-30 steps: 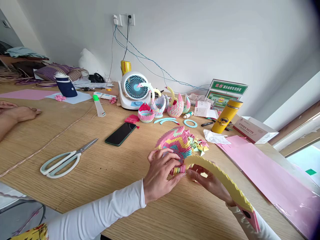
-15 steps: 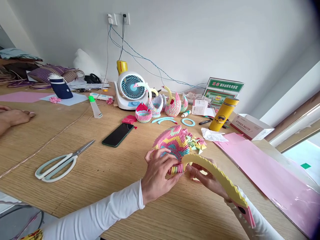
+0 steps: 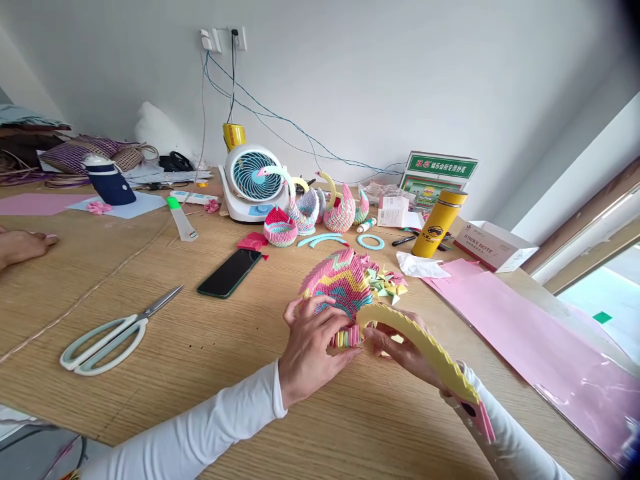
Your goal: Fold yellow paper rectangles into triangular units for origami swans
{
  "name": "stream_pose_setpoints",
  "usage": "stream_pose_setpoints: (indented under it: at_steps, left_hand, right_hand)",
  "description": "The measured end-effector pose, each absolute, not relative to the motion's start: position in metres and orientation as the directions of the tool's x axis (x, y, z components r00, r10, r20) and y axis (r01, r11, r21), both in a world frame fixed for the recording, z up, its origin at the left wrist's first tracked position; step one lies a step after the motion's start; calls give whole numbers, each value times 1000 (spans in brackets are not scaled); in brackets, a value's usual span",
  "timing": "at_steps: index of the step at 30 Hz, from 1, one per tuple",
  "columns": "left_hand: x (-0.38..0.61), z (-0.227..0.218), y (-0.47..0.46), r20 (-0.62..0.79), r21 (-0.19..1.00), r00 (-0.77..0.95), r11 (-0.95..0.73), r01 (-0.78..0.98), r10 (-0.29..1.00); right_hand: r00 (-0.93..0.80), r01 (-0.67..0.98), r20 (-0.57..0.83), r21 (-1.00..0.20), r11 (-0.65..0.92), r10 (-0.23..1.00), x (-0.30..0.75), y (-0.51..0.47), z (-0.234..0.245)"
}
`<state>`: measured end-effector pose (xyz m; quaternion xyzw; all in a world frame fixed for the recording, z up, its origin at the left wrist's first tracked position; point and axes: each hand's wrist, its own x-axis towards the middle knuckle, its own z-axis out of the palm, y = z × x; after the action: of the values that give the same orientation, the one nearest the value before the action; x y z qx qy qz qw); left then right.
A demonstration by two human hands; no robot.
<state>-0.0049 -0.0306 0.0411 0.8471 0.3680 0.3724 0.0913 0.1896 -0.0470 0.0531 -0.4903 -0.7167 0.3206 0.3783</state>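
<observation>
A folded-paper swan body (image 3: 340, 283) in pink, yellow and blue lies tilted on the table. My left hand (image 3: 313, 343) is closed around its near side, thumb and fingers at a ring of striped paper pieces (image 3: 346, 337). A long curved yellow paper neck (image 3: 417, 337) with a pink beak arches from the body toward me, over my right forearm. My right hand (image 3: 400, 347) grips the base of this neck where it meets the body; the neck partly covers that hand. Loose folded paper pieces (image 3: 387, 283) lie just behind the body.
Scissors (image 3: 120, 333) and a phone (image 3: 230, 272) lie to the left. Finished paper swans (image 3: 340, 210) stand by a fan (image 3: 254, 180) at the back. A yellow bottle (image 3: 440, 223), a sticky note box (image 3: 495, 245) and pink sheets (image 3: 520, 347) are right. Another person's hand (image 3: 25, 245) rests far left.
The whole view has shifted slightly, so the table things appear a little further left. Both hands keep their hold on the swan, with hardly any movement relative to it.
</observation>
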Motion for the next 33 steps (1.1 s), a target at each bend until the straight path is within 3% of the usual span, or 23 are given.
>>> stream_pose_setpoints:
  at_steps: [5,15,22,33]
  left_hand:
    - [-3,43,-32,567,434,444,-709,556,694]
    - [-3,44,-31,564,446,439,-705,551,699]
    - [-3,43,-32,566,439,437,-704,558,699]
    - [-3,40,-30,563,434,438,-702,564,701]
  right_hand:
    - [-305,469,172,-829,305,937,193,-44,53]
    - [-316,500,246,-777,382,916,193,-41,44]
    - [-373,464,175,-815,346,911,198,-39,42]
    - [-414,464,179,-802,376,893,198,-37,45]
